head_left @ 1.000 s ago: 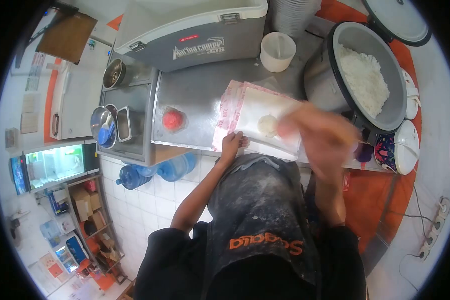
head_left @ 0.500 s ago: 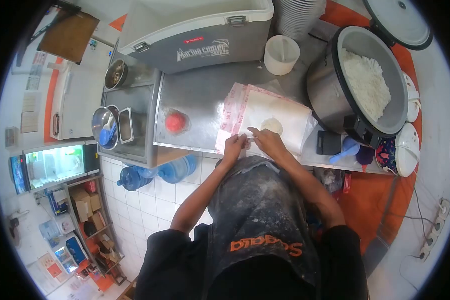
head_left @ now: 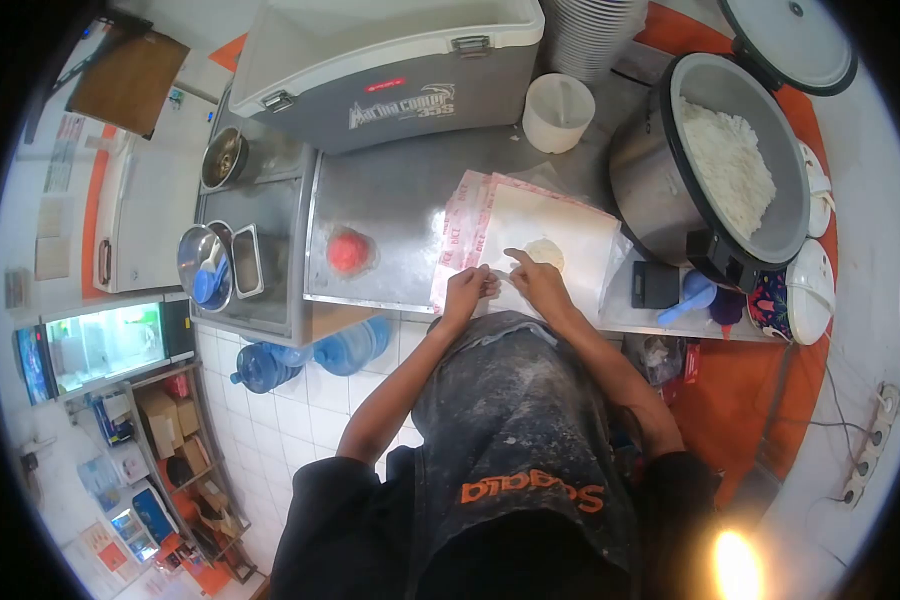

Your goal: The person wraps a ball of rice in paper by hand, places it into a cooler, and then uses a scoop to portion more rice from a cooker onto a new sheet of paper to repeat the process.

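A stack of white paper sheets with red print (head_left: pixel 590 235) lies on the steel counter, with a round, pale, flat item (head_left: pixel 544 256) on it. At the near edge of the sheets, my left hand (head_left: pixel 469 292) has its fingers curled; what they hold, if anything, is too small to tell. My right hand (head_left: pixel 541 281) rests just beside the pale round item, index finger pointing left, the other fingers bent. Something small and clear may lie between the two hands. Further left on the counter sits a red mass in clear plastic (head_left: pixel 349 251).
A large cooler box (head_left: pixel 420 105) stands at the back, beside a white container (head_left: pixel 558 112) and stacked bowls (head_left: pixel 595 35). On the right is an open rice cooker (head_left: pixel 670 175). Metal bowls (head_left: pixel 206 262) sit at the left. Water bottles (head_left: pixel 353 345) stand on the floor.
The view has shifted slightly. My right index finger has lifted a little and points more up and left. A bright light now shows at the lower right.
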`<state>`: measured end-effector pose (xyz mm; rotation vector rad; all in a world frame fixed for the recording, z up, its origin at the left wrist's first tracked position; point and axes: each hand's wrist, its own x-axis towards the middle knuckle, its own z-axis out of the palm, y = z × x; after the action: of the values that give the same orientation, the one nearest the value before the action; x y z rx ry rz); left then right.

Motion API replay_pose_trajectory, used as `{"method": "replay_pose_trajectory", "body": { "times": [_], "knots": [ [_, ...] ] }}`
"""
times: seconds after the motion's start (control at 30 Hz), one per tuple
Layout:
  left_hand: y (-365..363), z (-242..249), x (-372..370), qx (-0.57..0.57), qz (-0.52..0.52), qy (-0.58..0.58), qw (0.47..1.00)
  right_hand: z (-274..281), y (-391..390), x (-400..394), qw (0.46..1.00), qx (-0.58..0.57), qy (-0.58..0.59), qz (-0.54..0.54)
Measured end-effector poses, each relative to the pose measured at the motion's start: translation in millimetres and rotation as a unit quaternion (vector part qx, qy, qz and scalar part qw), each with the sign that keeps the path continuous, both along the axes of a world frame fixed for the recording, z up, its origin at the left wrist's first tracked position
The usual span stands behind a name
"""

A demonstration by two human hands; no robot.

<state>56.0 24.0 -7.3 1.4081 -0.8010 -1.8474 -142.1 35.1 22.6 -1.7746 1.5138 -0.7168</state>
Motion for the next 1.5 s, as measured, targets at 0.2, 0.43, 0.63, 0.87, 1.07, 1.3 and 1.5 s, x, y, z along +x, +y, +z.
{"method": "replay_pose_trajectory", "body": {
  "times": [0.2,0.43,0.63,0.87,1.07,1.3,1.5],
  "knots": [
    [-1.5,-0.1,6.6,0.019,-0.011,0.0,1.0,5.3,5.5,1.6,0.988,0.075,-0.125,-0.057],
    [-8.7,-1.3,15.6,0.017,-0.033,0.0,0.999,1.1,8.1,5.3,0.984,0.09,-0.129,-0.08],
    [-14.6,-9.6,24.9,-0.005,-0.059,0.0,0.998,-3.5,12.6,11.2,0.983,0.108,-0.11,-0.103],
    [-23.2,-22.0,37.4,-0.037,-0.097,0.007,0.995,-2.6,16.3,23.1,0.983,0.094,-0.116,-0.106],
    [-29.3,-18.6,40.4,-0.039,-0.133,0.02,0.99,-14.9,19.5,33.8,0.985,0.065,-0.083,-0.135],
    [-34.2,-21.6,44.0,-0.056,-0.194,0.014,0.979,-10.6,22.3,39.8,0.977,0.062,-0.094,-0.183],
    [-40.9,-25.3,49.6,-0.075,-0.21,0.009,0.975,-7.0,22.7,42.4,0.969,0.073,-0.117,-0.203]
  ]
}}
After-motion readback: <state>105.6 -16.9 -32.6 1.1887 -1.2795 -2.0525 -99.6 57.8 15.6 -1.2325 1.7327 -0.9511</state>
